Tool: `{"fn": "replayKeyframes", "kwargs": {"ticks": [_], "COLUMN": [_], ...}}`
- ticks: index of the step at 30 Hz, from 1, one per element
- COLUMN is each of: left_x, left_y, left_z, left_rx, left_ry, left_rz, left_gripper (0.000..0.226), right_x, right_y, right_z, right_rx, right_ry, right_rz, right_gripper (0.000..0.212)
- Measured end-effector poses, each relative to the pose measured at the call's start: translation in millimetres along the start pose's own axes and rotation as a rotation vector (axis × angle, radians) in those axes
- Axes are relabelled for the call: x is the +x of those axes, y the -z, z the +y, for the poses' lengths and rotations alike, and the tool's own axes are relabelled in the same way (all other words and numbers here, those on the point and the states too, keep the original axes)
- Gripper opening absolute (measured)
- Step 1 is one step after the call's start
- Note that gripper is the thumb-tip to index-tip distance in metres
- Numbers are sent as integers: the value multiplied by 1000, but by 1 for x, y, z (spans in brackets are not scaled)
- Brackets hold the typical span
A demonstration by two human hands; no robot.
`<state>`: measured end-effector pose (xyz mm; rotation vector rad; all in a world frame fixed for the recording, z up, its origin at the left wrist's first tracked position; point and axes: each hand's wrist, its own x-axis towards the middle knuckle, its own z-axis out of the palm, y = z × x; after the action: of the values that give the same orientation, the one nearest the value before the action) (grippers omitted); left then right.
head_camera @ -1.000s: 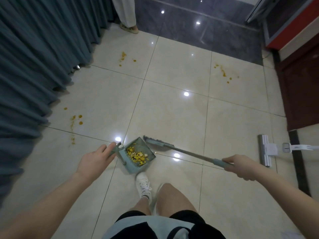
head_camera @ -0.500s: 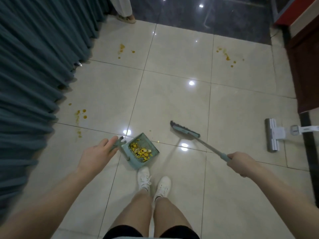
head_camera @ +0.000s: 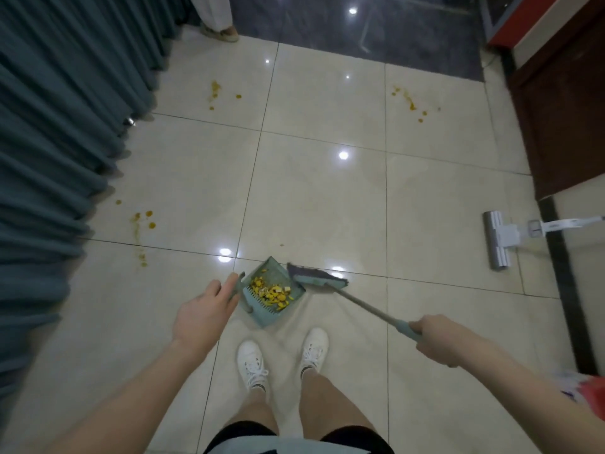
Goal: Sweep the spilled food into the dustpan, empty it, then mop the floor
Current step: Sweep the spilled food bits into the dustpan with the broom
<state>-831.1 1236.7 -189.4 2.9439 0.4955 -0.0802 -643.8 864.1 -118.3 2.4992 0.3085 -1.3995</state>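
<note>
A teal dustpan [head_camera: 291, 291] sits on the tiled floor in front of my feet, holding yellow food scraps [head_camera: 270, 291]. My left hand [head_camera: 204, 311] grips its handle at the left side. My right hand [head_camera: 437, 339] is closed on the teal handle of the broom; the broom head [head_camera: 316, 276] rests at the dustpan's right edge. Orange-yellow food stains remain on the tiles at the left by the curtain [head_camera: 142, 221], at the far left [head_camera: 214, 91] and at the far right [head_camera: 409, 103]. A small crumb [head_camera: 281, 245] lies beyond the dustpan.
A white flat mop [head_camera: 499, 239] lies on the floor at the right. Teal curtains [head_camera: 49, 126] hang along the left. A dark wooden cabinet [head_camera: 563, 126] stands at the right. Another person's foot [head_camera: 222, 31] is at the far edge, by dark tiles.
The broom head has swung left from the open floor to the dustpan's right edge. My feet now stand side by side behind the dustpan.
</note>
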Motion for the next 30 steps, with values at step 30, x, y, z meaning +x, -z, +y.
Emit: {"fn": "replayKeyframes", "kwargs": {"ticks": [30], "left_x": [-33], "left_y": [5], "left_z": [-39], "left_rx": [-32], "left_ry": [69], "left_rz": [32], "left_gripper": [34], "right_x": [7], "right_y": [25], "right_z": [-73], "right_rx": [-134], "right_ry": [38], "right_rz": [51], "right_gripper": [32]}}
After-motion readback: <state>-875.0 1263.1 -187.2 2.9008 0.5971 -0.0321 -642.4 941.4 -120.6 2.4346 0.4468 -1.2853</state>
